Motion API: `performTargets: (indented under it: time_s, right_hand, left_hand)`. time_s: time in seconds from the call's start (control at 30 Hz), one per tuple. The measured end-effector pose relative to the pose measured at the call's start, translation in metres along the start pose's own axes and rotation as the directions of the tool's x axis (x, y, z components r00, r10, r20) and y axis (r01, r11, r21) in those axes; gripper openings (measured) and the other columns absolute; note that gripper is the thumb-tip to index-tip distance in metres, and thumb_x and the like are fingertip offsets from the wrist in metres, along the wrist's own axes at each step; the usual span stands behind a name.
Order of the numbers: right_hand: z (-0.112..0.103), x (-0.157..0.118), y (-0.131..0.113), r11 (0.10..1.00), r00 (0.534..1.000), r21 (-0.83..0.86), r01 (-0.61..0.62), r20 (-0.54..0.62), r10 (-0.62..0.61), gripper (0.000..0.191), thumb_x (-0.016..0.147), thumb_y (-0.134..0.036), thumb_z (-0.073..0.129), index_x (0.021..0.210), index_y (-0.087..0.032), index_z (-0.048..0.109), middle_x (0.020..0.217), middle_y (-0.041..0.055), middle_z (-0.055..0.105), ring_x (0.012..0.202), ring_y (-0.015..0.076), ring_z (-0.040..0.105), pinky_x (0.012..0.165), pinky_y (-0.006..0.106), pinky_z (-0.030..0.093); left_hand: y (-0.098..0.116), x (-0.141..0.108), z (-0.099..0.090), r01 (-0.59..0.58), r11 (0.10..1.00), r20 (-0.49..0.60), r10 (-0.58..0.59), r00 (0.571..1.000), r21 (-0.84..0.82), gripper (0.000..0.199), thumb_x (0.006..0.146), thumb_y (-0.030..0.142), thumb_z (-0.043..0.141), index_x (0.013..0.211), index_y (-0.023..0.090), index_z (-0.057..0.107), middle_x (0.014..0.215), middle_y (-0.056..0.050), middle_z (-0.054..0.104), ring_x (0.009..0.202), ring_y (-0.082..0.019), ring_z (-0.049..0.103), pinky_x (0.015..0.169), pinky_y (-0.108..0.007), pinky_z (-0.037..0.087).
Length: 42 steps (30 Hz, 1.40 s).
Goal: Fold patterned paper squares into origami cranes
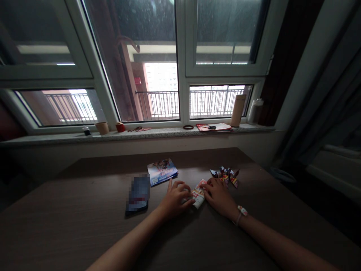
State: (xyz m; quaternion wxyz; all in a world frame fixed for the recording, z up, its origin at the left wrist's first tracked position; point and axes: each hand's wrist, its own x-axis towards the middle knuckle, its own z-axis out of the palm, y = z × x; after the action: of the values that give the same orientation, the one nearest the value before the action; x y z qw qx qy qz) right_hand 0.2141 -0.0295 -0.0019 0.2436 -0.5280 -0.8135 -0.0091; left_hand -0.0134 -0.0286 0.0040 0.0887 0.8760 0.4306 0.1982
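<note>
A small piece of printed paper [198,198], white with red and pink print, lies on the table between my hands. It appears folded. The curled fingers and thumb of my left hand [177,197] are closed at its left edge. From the other side, my right hand [220,196] has its fingertips closed on the paper's upper right edge. Just beyond my right hand sits a small cluster of pointed, folded paper pieces [233,180] in mixed colours. Behind my left hand lies a stack of blue printed leaflets [162,173].
Left of my hands, a dark phone-like object [138,195] is pixelated. The brown table [84,210] ends below a stone windowsill [166,132]. On the sill stand a paper cup [102,128], a red spool [120,127], scissors [210,127] on papers, a tan bottle [238,111] and a grey bottle [255,112].
</note>
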Motion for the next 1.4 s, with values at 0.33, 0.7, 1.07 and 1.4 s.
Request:
performTargets:
  time_s: [0.33, 0.7, 1.07, 1.4]
  right_hand:
    - [0.007, 0.001, 0.01, 0.975, 0.993, 0.201, 0.093, 0.051, -0.106, 0.025, 0.097, -0.03, 0.043, 0.112, -0.024, 0.062, 0.123, 0.0057, 0.063, 0.127, 0.025, 0.044, 0.107, 0.044, 0.036]
    - [0.002, 0.0, 0.008, 0.952, 0.983, 0.247, 0.18, -0.016, -0.182, 0.024, 0.097, -0.028, 0.047, 0.106, -0.024, 0.069, 0.118, 0.0069, 0.064, 0.112, 0.0209, 0.055, 0.1, 0.038, 0.044]
    - [0.008, -0.001, 0.011, 0.941, 0.984, 0.289, 0.174, -0.023, -0.175, 0.023, 0.095, -0.027, 0.05, 0.108, -0.025, 0.069, 0.119, 0.0072, 0.064, 0.114, 0.0211, 0.055, 0.101, 0.037, 0.043]
    - [0.005, -0.001, 0.01, 0.935, 0.984, 0.309, 0.173, -0.011, -0.178, 0.023, 0.096, -0.026, 0.05, 0.109, -0.024, 0.069, 0.12, 0.0074, 0.062, 0.115, 0.0209, 0.054, 0.102, 0.037, 0.043]
  left_hand:
    - [0.001, -0.002, -0.001, -0.09, 0.996, 0.016, 0.09, 0.996, 0.01, 0.016, 0.086, 0.035, 0.063, 0.1, 0.031, 0.072, 0.122, -0.002, 0.065, 0.125, -0.028, 0.046, 0.114, -0.062, 0.017]
    - [-0.001, -0.003, 0.0, -0.081, 0.997, 0.027, 0.082, 0.996, -0.007, 0.019, 0.087, 0.031, 0.063, 0.104, 0.033, 0.072, 0.117, -0.001, 0.068, 0.125, -0.028, 0.047, 0.114, -0.066, 0.009]
    - [-0.003, -0.001, 0.003, -0.03, 1.0, -0.013, 0.03, 0.999, -0.002, 0.026, 0.087, 0.03, 0.061, 0.112, 0.036, 0.069, 0.119, 0.0, 0.069, 0.125, -0.03, 0.047, 0.113, -0.069, 0.009]
    - [-0.003, 0.0, 0.002, -0.009, 1.0, 0.0, 0.009, 1.0, -0.023, 0.024, 0.087, 0.028, 0.061, 0.109, 0.036, 0.07, 0.118, 0.001, 0.069, 0.125, -0.03, 0.046, 0.113, -0.07, 0.008]
